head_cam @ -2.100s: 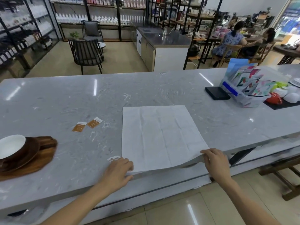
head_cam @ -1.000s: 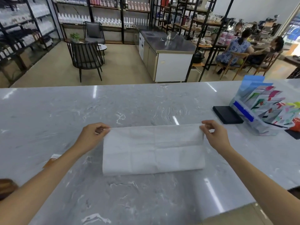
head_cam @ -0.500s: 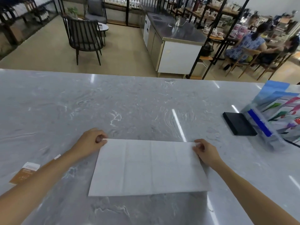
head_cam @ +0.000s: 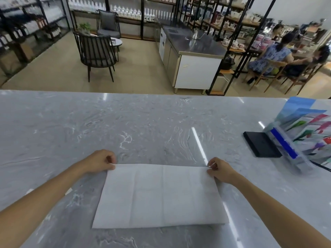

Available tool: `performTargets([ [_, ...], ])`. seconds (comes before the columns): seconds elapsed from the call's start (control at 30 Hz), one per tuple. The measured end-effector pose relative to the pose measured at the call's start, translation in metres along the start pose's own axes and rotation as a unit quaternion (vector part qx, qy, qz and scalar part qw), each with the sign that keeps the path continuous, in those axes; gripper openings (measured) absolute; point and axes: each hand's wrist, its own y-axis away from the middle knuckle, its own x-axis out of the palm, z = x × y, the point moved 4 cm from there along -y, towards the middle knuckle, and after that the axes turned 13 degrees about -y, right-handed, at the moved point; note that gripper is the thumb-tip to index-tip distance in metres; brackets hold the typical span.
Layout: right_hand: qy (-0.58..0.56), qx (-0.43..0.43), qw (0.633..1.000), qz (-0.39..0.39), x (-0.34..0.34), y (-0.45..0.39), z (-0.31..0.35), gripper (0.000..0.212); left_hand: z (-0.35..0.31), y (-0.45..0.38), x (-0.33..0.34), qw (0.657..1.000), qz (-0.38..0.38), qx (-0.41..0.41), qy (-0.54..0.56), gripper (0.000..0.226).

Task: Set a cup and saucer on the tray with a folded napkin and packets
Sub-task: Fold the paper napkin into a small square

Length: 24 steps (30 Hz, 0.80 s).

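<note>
A white paper napkin [head_cam: 159, 196] lies folded in half on the grey marble counter [head_cam: 143, 126], a wide flat rectangle with its fold toward me. My left hand [head_cam: 100, 161] pinches its far left corner. My right hand [head_cam: 219, 169] pinches its far right corner. Both hands rest on the counter at the napkin's far edge. The tray, cup, saucer and packets are out of view.
A black flat box [head_cam: 260, 146] lies at the right, next to a clear bin of coloured packets and leaflets [head_cam: 302, 136]. Beyond the counter stand a dark chair [head_cam: 95, 52], a steel-topped cabinet [head_cam: 193, 59], shelving, and seated people [head_cam: 268, 56].
The open napkin was folded away from me, its near edge carried onto the far edge. Both hands now hold the far corners. The view shifted up, losing the tray and packets at the left.
</note>
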Motion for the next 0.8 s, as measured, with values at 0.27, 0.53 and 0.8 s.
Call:
performTargets([
  [0.27, -0.071, -0.041, 0.990, 0.114, -0.046, 0.013, 0.023, 0.011, -0.025, 0.059, -0.031, 0.988, -0.142, -0.040, 0.047, 0.018],
  [0.53, -0.154, -0.120, 0.964, 0.180, -0.090, 0.028, 0.047, 0.012, -0.066, 0.115, -0.062, 0.970, -0.231, -0.064, 0.049, 0.018],
  [0.8, -0.165, -0.206, 0.952, 0.152, -0.135, 0.018, 0.075, 0.013, -0.107, 0.152, -0.097, 0.950, -0.303, -0.076, 0.028, 0.014],
])
